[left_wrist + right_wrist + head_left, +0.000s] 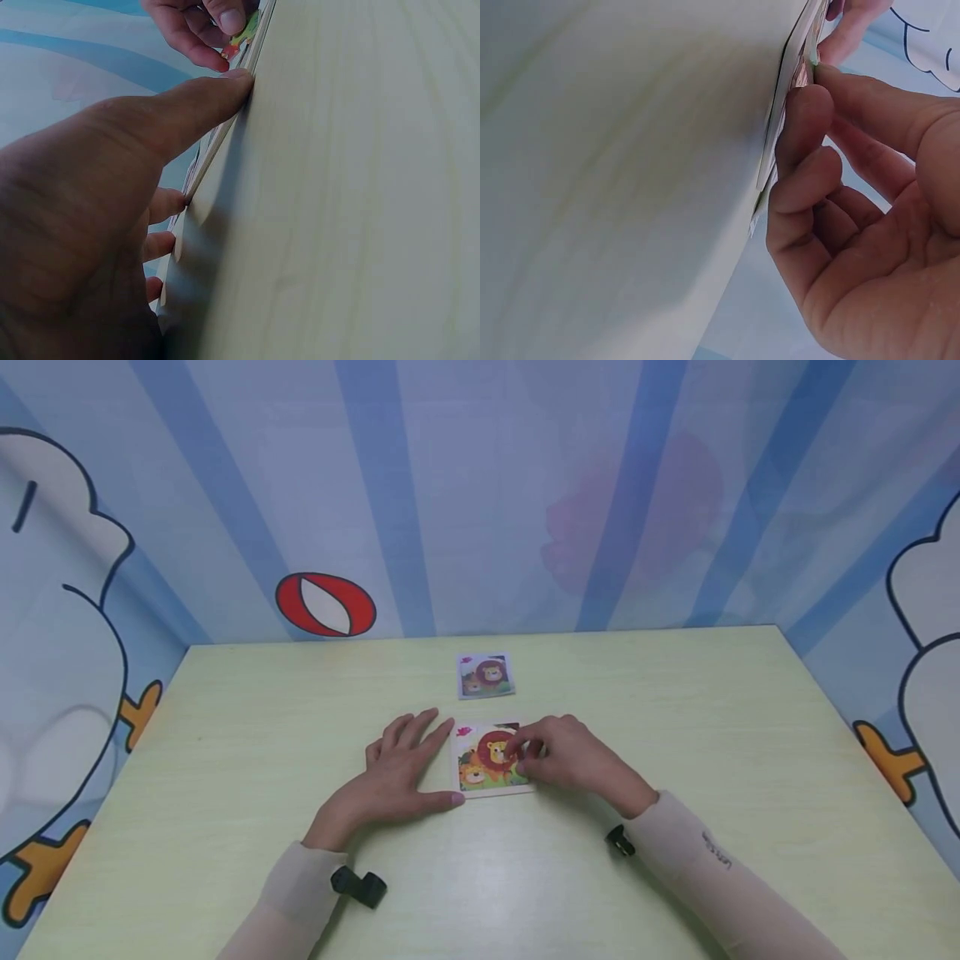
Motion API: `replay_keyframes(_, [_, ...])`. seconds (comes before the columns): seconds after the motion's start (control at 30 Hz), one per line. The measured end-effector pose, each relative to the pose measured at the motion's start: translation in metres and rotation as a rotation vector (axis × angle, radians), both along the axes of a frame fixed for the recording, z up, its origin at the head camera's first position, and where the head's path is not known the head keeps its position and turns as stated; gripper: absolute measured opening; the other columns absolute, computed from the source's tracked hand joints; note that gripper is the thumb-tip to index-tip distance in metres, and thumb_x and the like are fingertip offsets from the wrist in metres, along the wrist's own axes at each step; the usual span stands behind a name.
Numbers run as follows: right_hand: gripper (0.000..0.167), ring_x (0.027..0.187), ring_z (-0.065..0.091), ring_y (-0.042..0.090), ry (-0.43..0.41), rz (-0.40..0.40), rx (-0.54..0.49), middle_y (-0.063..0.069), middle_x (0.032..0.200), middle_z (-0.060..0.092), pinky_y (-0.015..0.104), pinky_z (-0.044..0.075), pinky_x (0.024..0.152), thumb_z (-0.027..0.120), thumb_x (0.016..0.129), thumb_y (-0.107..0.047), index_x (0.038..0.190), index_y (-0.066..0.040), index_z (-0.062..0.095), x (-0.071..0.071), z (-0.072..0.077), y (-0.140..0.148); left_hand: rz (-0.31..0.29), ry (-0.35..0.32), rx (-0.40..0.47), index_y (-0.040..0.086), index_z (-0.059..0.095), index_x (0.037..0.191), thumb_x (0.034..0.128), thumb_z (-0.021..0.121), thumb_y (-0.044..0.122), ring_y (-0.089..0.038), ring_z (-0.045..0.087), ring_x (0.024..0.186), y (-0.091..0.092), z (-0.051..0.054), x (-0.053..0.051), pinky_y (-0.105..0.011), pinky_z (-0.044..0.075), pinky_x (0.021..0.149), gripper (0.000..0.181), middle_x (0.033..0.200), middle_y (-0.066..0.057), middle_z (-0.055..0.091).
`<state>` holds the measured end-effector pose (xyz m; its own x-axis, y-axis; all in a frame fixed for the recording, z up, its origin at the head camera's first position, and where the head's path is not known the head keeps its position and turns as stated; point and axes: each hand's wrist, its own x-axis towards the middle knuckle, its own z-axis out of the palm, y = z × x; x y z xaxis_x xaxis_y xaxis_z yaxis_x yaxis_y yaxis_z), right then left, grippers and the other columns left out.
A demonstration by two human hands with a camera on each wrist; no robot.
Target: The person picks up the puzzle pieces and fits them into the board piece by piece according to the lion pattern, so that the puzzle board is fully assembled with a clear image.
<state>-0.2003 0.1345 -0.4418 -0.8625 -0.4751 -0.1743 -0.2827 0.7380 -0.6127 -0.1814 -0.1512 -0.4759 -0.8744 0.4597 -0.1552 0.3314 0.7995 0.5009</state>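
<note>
A lion picture puzzle (480,768) in a pale frame lies flat on the table. My left hand (393,777) is spread beside it, thumb at the near left corner and forefinger by the far left corner. Over the picture's right side, my right hand (573,758) pinches a small colourful puzzle piece (246,31) between thumb and forefinger. That piece stands tilted above the frame in the left wrist view. The right fingers (804,120) cover much of it, and they hide the puzzle's right edge in the head view.
A smaller card (486,677) with the same lion picture lies behind the puzzle. The pale wooden table (675,693) ends at a blue striped backdrop (487,502). Dark wrist devices (360,887) are on both sleeves.
</note>
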Motion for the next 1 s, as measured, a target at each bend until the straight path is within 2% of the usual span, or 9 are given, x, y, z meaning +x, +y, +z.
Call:
replay_keyframes(0.13, [0.02,0.076,0.059,0.012,0.012,0.001,0.028,-0.002,0.089,0.075,0.028,0.048,0.071,0.079,0.095,-0.012,0.115,-0.014,0.083,0.0016,0.0003,-0.001,0.003,-0.003,0.0,0.026,0.026,0.173,0.0899,0.078,0.059,-0.043,0.007,0.167,0.0003,0.0003,-0.0001,-0.076,0.018,0.124,0.104,0.183,-0.006,0.011])
replay_keyframes(0.37, [0.02,0.092,0.062,0.015,0.03,0.001,0.066,0.0,0.106,0.079,0.032,0.05,0.081,0.081,0.094,-0.014,0.114,-0.013,0.083,0.0021,0.001,-0.0032,0.003,-0.007,-0.006,0.026,0.025,0.173,0.0897,0.078,0.06,-0.043,0.006,0.167,-0.0002,-0.0004,0.0,-0.076,0.018,0.124,0.104,0.183,-0.006,0.011])
replay_keyframes(0.63, [0.012,0.087,0.061,0.014,0.033,0.007,0.055,-0.002,0.095,0.075,0.033,0.051,0.081,0.082,0.094,-0.014,0.106,-0.014,0.081,0.0001,-0.0015,-0.0048,0.002,-0.009,-0.006,0.027,0.025,0.173,0.0895,0.078,0.06,-0.042,0.006,0.167,0.0002,0.0003,0.0004,-0.076,0.018,0.124,0.104,0.183,-0.006,0.011])
replay_keyframes(1.0, [0.01,0.084,0.061,0.013,0.057,0.023,0.034,-0.002,0.092,0.076,0.031,0.051,0.08,0.086,0.091,-0.012,0.1,-0.013,0.08,-0.0039,-0.0011,-0.005,-0.014,0.005,0.012,0.025,0.026,0.173,0.0905,0.078,0.058,-0.043,0.007,0.166,-0.0008,0.0013,0.0001,-0.076,0.018,0.123,0.103,0.183,-0.007,0.012])
